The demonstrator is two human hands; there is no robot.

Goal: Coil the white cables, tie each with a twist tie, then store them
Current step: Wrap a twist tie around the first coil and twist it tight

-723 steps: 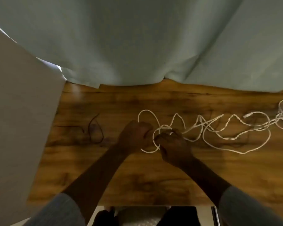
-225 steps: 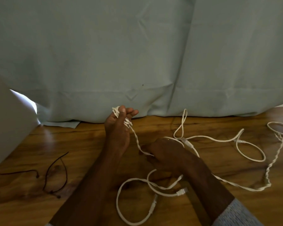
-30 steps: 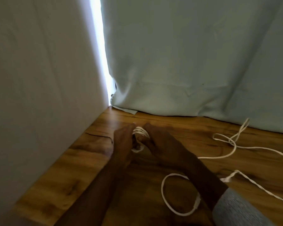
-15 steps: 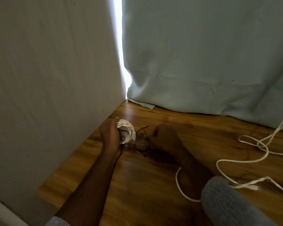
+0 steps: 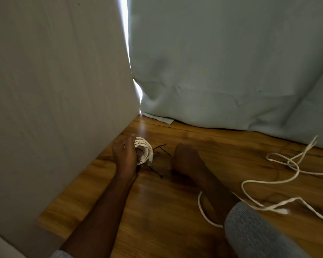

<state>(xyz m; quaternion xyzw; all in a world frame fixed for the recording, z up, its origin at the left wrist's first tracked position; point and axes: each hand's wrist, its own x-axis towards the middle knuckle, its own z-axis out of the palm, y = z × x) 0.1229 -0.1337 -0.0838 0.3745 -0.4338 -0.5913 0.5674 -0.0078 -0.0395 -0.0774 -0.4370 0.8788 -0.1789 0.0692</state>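
Far left, a pale wall panel (image 5: 54, 90) stands tall, meeting the wooden tabletop (image 5: 157, 211) along a slanting edge; right beside that edge the left hand (image 5: 125, 157) is up on the wood, fingers wrapped round a coiled white cable (image 5: 144, 152), the loops stacked tight against the palm with a connector end hanging at the coil's right side; a firm grip, fingers curled closed through the coil. Just right of the coil, black twist ties (image 5: 159, 159) lie on the wood, thin dark strands crossing, one end trailing down toward the forearm; the right hand (image 5: 186, 161) sits next to them, knuckles up, fingers curled under; whether it pinches a tie I cannot tell, the fingertips are hidden beneath the hand. Behind it all, a pale green curtain (image 5: 231, 62) hangs to the tabletop, a bright slit of light between it and the panel. Further right, a loose white cable (image 5: 268, 181) sprawls in open loops across the wood, passing under the grey sleeve (image 5: 254, 233) of the right arm, its plug end lying near the right edge.
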